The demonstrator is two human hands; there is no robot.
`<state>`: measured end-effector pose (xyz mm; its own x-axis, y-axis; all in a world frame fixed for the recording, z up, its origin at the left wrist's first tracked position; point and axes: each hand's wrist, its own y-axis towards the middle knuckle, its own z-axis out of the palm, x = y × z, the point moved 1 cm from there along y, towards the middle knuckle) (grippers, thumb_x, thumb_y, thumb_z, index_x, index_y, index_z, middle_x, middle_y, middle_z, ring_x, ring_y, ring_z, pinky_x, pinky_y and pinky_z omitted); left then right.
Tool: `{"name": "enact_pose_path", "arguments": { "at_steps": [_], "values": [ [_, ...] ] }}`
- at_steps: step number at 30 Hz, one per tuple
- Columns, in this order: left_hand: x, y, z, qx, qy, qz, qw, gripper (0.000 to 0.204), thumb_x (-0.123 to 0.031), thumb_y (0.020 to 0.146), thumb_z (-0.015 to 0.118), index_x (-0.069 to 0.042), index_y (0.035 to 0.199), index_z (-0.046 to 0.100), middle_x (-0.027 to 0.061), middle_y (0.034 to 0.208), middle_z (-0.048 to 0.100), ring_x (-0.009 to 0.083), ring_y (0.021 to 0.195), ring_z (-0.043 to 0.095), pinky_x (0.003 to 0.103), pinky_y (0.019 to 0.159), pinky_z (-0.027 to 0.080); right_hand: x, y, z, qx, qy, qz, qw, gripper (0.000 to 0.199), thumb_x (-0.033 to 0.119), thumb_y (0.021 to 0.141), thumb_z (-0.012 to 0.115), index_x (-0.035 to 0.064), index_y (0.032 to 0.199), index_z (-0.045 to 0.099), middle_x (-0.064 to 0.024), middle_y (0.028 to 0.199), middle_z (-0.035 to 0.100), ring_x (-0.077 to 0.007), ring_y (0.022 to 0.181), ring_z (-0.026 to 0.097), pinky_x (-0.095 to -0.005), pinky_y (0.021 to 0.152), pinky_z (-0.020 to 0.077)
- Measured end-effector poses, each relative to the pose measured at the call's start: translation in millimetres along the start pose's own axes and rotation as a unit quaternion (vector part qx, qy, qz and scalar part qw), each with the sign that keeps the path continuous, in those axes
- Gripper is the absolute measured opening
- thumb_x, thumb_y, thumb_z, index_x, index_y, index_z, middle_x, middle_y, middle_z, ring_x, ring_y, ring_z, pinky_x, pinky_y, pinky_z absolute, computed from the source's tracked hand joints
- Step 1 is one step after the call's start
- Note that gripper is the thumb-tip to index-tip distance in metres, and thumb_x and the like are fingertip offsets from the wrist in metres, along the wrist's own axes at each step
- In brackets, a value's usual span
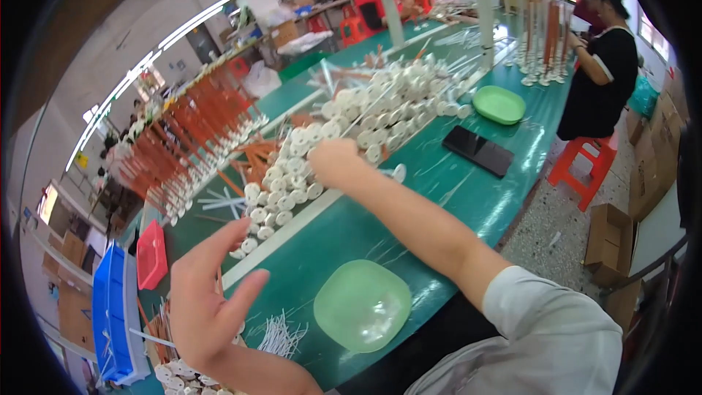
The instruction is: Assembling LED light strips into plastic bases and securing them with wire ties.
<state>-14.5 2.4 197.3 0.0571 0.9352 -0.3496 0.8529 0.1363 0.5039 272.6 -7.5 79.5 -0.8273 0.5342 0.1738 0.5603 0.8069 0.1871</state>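
Note:
My right hand (335, 162) reaches to the near edge of a long heap of white round-ended pieces (292, 175), its back toward me. Its fingers are hidden, so I cannot tell what they hold. At lower left my left hand (208, 289) is raised, thumb and forefinger curved and well apart, with nothing seen between them. Below and beside that hand lie a bunch of thin white strips (279, 336) and more white round-ended pieces (186, 380). A pale green plastic dish (362, 306) sits on the green tabletop (292, 271) between my forearms.
Upright rows of brown-orange sticks with white round bases (190, 132) stand at far left. A red tray (152, 256) and blue bin (113, 314) are at left. A black phone (477, 151) and second green dish (499, 104) lie right. A person (601, 66) stands by a red stool (585, 168).

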Motion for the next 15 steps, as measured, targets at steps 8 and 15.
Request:
{"name": "enact_pose_path", "arguments": {
  "at_steps": [8, 15],
  "values": [
    [23, 13, 8, 0.016, 0.047, -0.037, 0.998, 0.051, -0.013, 0.079, 0.074, 0.001, 0.126, 0.060, 0.0226, 0.103, 0.068, 0.0364, 0.094, 0.066, 0.039, 0.086, 0.051, -22, 16, -2, -0.026, -0.029, -0.032, 0.999, 0.029, 0.011, 0.079, 0.068, 0.0095, 0.108, 0.071, -0.0111, 0.105, 0.070, -0.0306, 0.097, 0.070, -0.0438, 0.079, 0.0577],
    [21, 14, 17, 0.055, 0.026, -0.047, 0.997, 0.049, -0.014, 0.081, 0.073, 0.000, 0.126, 0.059, 0.0244, 0.098, 0.068, 0.0402, 0.089, 0.066, 0.041, 0.082, 0.050, -30, 17, 20, -0.046, -0.016, -0.048, 0.998, 0.027, 0.007, 0.075, 0.069, 0.0051, 0.102, 0.070, -0.0154, 0.097, 0.071, -0.0328, 0.092, 0.070, -0.0442, 0.079, 0.0572]
  ]
}}
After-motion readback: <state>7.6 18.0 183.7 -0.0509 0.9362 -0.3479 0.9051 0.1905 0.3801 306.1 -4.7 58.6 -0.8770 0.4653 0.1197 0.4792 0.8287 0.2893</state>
